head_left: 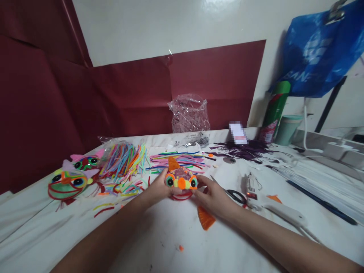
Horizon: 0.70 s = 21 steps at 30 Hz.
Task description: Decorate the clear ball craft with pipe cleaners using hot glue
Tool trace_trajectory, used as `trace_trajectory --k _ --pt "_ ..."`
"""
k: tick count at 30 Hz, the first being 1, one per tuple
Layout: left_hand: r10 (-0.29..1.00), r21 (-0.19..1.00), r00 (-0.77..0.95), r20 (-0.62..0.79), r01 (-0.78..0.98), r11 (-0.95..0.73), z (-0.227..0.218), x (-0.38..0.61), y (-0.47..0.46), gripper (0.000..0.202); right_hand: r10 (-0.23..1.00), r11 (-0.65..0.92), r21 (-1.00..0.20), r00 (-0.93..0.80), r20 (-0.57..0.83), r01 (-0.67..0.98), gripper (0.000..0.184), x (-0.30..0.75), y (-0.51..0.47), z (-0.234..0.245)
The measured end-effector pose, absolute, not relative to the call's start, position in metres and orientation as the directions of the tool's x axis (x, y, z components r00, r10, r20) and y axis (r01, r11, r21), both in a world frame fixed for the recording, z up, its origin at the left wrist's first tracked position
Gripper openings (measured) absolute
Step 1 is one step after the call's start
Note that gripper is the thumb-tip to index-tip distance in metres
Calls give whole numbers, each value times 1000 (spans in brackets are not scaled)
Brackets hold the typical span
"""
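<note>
Between my two hands is a craft animal head [184, 174] with large round eyes, an orange nose, yellow trim and a red-edged mouth. My left hand [158, 186] grips its left side, below an orange ear-like piece [173, 163] that stands up at the top. On the other side, the fingers of my right hand [212, 195] close on its edge. A second orange ribbed piece [206, 218] lies under my right hand; whether it is attached to the head I cannot tell.
Two similar craft heads [68, 184] sit at left, near bundled pipe cleaners [125, 161]. Scissors [236, 196] and a glue gun [273, 208] lie at right. Behind are a clear plastic bag [190, 117], purple strips [247, 151], a phone [238, 132] and a green cup [288, 129].
</note>
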<state>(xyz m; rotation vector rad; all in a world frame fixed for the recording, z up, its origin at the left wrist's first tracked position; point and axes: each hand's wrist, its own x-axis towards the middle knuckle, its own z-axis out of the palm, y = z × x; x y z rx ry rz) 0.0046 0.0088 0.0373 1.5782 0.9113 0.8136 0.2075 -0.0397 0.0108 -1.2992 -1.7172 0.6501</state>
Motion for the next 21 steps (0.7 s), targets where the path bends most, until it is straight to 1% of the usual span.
trace_trajectory --k 5,7,10,12,13,14,16,18,21 --pt "871 985 487 60 114 -132 37 4 10 74 941 330 -809 -102 323 487 42 207 -40 11" --pt "873 987 483 71 94 -132 37 4 10 74 940 333 -807 -100 327 488 41 206 -40 10" --pt "881 984 468 67 117 -137 38 4 10 71 943 313 -804 -63 327 506 44 210 -37 13" --pt "891 979 450 62 146 -141 37 3 11 70 943 304 -780 -59 326 547 39 216 -36 21" --pt "893 978 446 60 154 -143 37 2 12 69 941 309 -755 -73 329 578 33 220 -36 27" --pt "893 977 445 64 157 -148 36 1 14 68 928 360 -704 -156 339 612 25 225 -36 33" --pt "892 977 448 65 152 -148 33 -1 17 66 922 385 -677 -232 310 627 20 234 -39 45" --pt "889 977 450 77 143 -157 31 -3 21 68 912 410 -631 -314 264 658 19 239 -45 51" --pt "876 978 475 83 131 -164 30 -3 22 69 879 472 -507 -430 205 721 21 239 -58 50"
